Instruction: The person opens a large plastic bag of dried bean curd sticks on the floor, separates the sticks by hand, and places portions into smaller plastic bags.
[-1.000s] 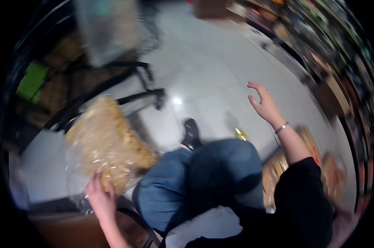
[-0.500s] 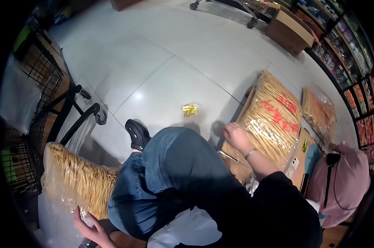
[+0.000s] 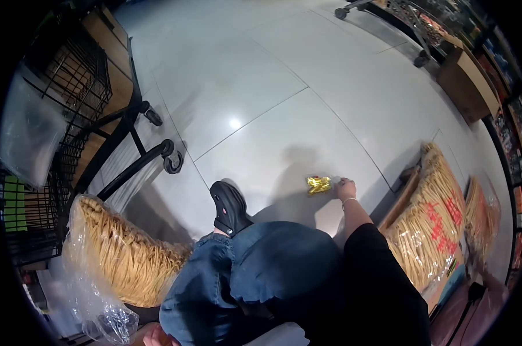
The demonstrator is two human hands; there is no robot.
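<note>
My right hand (image 3: 346, 189) reaches down to the floor, its fingers closed at the clear end of a small packet of shiny gold strips (image 3: 318, 185). The packet lies on the tiles. At the bottom edge, only part of my left hand (image 3: 157, 335) shows beside my knee; its fingers are mostly cut off. Close to it stands a large clear plastic bag of long tan strands (image 3: 128, 259), its loose film crumpled at the lower left. Another full bag of tan strands with red lettering (image 3: 437, 230) leans to the right of my right arm.
A black wire cart (image 3: 76, 115) with casters (image 3: 172, 157) stands at the left. A cardboard box (image 3: 467, 86) and a wheeled trolley (image 3: 408, 26) are at the upper right, near stocked shelves. Another tan bag (image 3: 481, 219) and a pink bundle (image 3: 463, 323) sit at the right.
My right hand has moved from beside the red-lettered bag down to the gold packet and closed at its end. My left hand has drawn towards my knee. The view has shifted left.
</note>
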